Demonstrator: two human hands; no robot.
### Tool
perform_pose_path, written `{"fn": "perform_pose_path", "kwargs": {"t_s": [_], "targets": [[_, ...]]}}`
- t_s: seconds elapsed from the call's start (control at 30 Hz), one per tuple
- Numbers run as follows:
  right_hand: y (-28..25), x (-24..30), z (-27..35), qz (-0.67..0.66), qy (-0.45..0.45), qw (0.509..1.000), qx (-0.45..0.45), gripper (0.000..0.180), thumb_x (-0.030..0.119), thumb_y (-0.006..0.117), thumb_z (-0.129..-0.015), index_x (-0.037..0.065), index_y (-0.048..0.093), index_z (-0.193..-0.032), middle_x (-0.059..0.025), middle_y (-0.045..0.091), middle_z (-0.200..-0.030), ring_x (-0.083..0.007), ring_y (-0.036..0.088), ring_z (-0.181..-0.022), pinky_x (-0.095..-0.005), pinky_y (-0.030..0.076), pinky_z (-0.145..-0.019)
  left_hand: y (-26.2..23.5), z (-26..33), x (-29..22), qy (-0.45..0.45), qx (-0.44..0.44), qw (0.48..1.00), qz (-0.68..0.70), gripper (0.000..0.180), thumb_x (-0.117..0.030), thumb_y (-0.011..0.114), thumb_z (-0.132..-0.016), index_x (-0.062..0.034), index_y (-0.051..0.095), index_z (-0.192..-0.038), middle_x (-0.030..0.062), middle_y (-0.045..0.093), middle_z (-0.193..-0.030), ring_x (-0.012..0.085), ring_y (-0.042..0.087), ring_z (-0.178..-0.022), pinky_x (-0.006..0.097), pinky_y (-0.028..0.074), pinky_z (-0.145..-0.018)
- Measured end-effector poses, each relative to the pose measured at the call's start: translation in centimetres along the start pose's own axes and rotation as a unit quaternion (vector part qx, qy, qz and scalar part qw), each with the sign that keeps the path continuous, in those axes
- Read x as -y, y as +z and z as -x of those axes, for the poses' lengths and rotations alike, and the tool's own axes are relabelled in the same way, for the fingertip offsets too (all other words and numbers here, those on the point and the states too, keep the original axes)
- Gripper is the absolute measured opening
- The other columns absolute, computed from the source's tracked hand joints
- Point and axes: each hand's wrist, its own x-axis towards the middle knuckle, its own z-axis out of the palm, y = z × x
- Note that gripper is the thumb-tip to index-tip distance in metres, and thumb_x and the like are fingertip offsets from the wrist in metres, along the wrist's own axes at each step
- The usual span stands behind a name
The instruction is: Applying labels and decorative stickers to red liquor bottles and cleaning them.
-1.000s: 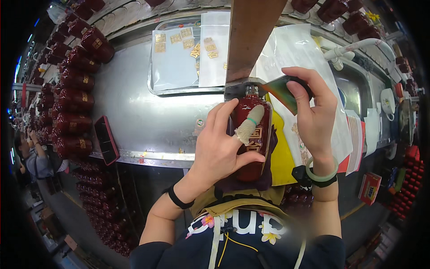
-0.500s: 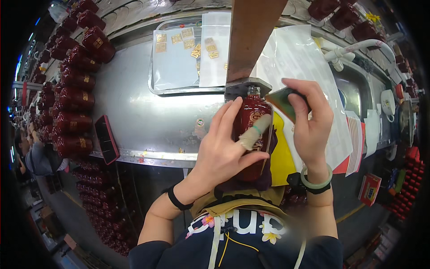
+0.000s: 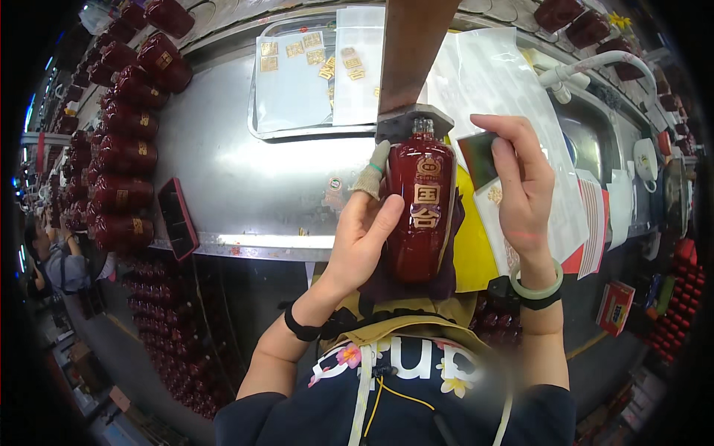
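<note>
A dark red glass bottle (image 3: 418,249) with gold lettering and a round gold emblem lies in front of me, its clear neck pointing away. My left hand (image 3: 361,241) grips its left side, thumb on the front, the other fingers partly hidden. One finger of that hand wears a pale cloth finger cover (image 3: 372,175). To the right of the bottle and apart from it, my right hand (image 3: 524,175) holds a flat, dark green and black squarish piece (image 3: 478,158) between thumb and fingers. Beneath the bottle is a dark purple cloth (image 3: 451,256).
A brown upright post (image 3: 413,59) with a metal bracket (image 3: 394,123) stands beyond the bottle. A tray (image 3: 279,134) carries sheets with gold letter pieces (image 3: 315,56). Red bottles (image 3: 123,156) line the left, near a red-edged case (image 3: 178,219). A sink (image 3: 587,123) and tap lie right.
My left hand has slid from across the bottle's front to its left side, uncovering the gold lettering. The right hand and its dark piece have shifted slightly away from the bottle.
</note>
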Motion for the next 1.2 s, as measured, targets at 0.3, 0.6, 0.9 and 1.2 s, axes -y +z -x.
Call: {"fn": "perform_pose_path", "kwargs": {"t_s": [0.3,0.6,0.9,1.2], "targets": [[2.9,0.7,6.8,-0.234,0.333,0.913,0.031,0.068,0.014,0.080,-0.090,0.003,0.048,-0.149,0.0067,0.039,-0.086,-0.0049,0.041,-0.078,-0.0196,0.037,-0.073,-0.5,0.8,0.7,-0.068,0.004,0.998,-0.013,0.062,-0.009,0.062,-0.103,0.0070,0.033,-0.155,0.0163,0.051,-0.147,0.0201,0.052,-0.134,0.036,0.040,-0.115],[2.9,0.9,7.1,-0.318,0.367,0.874,0.016,0.063,0.010,0.071,-0.098,0.004,0.043,-0.155,0.0058,0.047,-0.091,-0.0036,0.045,-0.084,-0.0191,0.039,-0.078,-0.4,0.6,0.1,-0.031,0.059,0.998,0.023,0.089,-0.002,0.065,-0.096,0.0020,0.007,-0.164,0.0156,0.031,-0.162,0.0234,0.034,-0.149,0.040,0.030,-0.123],[2.8,0.9,7.9,-0.348,0.385,0.855,-0.011,0.056,0.019,0.057,-0.107,0.006,0.039,-0.158,0.0070,0.050,-0.092,-0.0029,0.044,-0.079,-0.0194,0.038,-0.072,-0.2,0.6,-0.7,0.227,-0.005,0.904,-0.362,0.060,0.004,0.080,-0.081,-0.0007,0.061,-0.137,0.0042,0.072,-0.109,0.0170,0.061,-0.109,0.033,0.046,-0.091],[3.0,1.4,7.7,-0.314,0.367,0.875,-0.011,0.057,0.016,0.069,-0.101,0.005,0.046,-0.152,0.0064,0.047,-0.090,-0.0030,0.044,-0.082,-0.0195,0.035,-0.072,0.2,1.0,-1.0,0.183,-0.027,0.921,-0.342,0.027,0.003,0.080,-0.078,-0.0025,0.077,-0.105,0.0063,0.072,-0.092,0.0240,0.061,-0.090,0.036,0.050,-0.081]]}}
